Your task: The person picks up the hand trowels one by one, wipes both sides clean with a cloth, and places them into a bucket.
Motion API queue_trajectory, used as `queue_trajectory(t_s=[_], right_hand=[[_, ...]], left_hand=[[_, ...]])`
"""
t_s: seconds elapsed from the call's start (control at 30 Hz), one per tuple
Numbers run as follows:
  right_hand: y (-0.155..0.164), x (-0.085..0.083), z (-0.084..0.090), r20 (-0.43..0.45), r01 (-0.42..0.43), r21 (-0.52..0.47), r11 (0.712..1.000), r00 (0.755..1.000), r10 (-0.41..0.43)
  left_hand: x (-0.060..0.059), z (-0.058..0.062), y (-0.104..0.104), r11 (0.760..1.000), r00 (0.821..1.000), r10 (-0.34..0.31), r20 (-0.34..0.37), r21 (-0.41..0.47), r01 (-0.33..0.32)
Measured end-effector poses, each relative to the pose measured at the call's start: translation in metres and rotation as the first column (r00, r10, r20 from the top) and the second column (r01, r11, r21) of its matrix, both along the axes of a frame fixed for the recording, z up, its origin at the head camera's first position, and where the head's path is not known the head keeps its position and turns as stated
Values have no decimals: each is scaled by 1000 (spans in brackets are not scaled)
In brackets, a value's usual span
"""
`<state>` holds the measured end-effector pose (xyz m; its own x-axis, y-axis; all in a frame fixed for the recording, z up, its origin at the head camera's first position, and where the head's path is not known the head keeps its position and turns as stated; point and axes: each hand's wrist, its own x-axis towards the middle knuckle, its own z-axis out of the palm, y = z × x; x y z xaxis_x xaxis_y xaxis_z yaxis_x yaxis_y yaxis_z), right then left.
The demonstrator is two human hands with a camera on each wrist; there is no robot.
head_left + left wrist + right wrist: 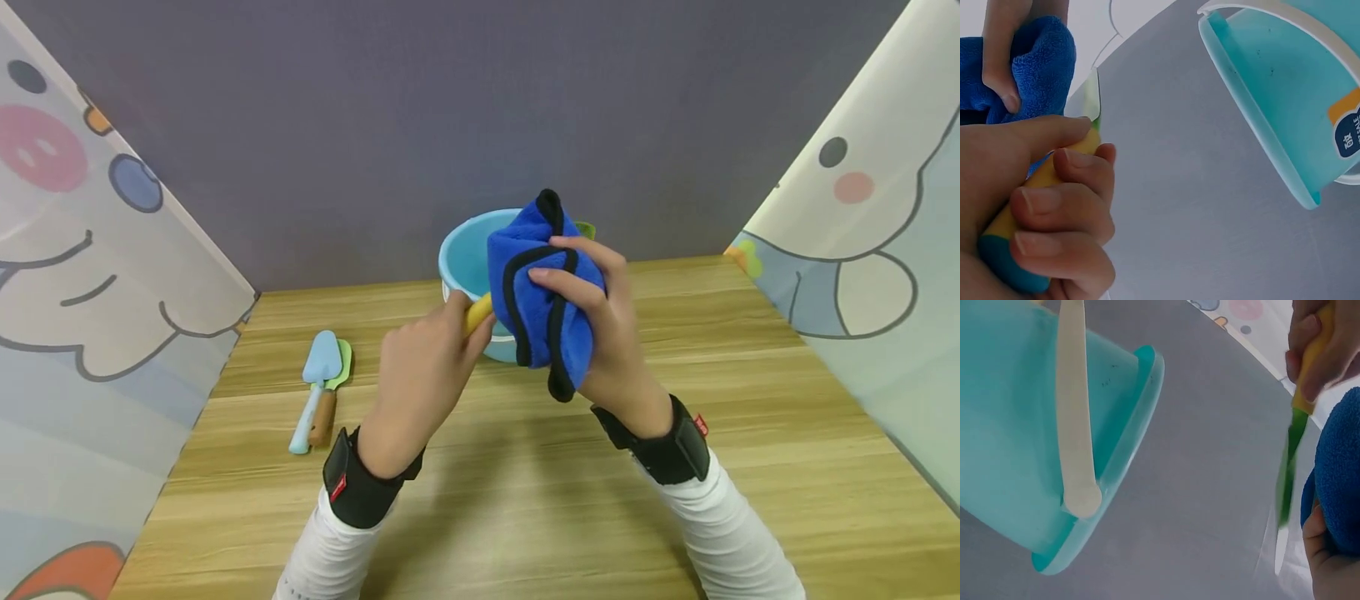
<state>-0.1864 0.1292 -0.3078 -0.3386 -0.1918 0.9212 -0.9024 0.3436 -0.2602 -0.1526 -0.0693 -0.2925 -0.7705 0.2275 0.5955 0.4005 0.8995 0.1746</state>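
My left hand (420,367) grips the yellow handle of a small trowel (478,314), held out over the table. In the right wrist view its narrow green blade (1288,469) shows nearly edge-on. My right hand (618,350) holds a bunched blue cloth (540,287) with black edging, fingers laid over its folds. From the head view the cloth covers most of the blade, and a green bit shows past its far side. A light blue bucket (461,250) stands just behind the hands, partly hidden by them; its pale handle (1072,406) shows in the right wrist view.
At the left of the wooden table (750,467) lie two small trowels side by side, a blue one (322,358) and a green one with a brown handle (324,417). A grey wall (360,150) rises behind the bucket, with cartoon-printed panels at both sides.
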Motion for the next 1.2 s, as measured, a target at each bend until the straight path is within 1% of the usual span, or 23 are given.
queue_trajectory(t_s=[0.13, 0.2, 0.37, 0.57, 0.83, 0.97, 1.2], right_hand=[[-5, -1, -3, 12, 13, 70, 997, 1000, -14], [-7, -1, -5, 15, 35, 115, 993, 999, -37], [-8, -1, -6, 26, 78, 199, 977, 996, -85], [-7, -3, -7, 56, 110, 264, 958, 990, -129], [-6, -4, -8, 46, 139, 282, 949, 986, -158], [-6, -4, -9, 40, 156, 283, 946, 984, -175], [-5, -5, -11, 38, 181, 285, 941, 979, -199]], left_hand=[[0, -3, -2, 1000, 999, -14, -32, 24, 14], [-1, -4, -3, 999, 998, -23, -56, 28, 24], [-2, -6, -7, 999, 993, -36, -114, 8, 38], [-1, -8, -9, 999, 989, -36, -141, -24, 33], [-2, -11, -9, 999, 986, -24, -165, -43, 18], [-2, -12, -10, 999, 986, -19, -166, -50, 10], [-2, -11, -9, 997, 984, -17, -179, -72, 5]])
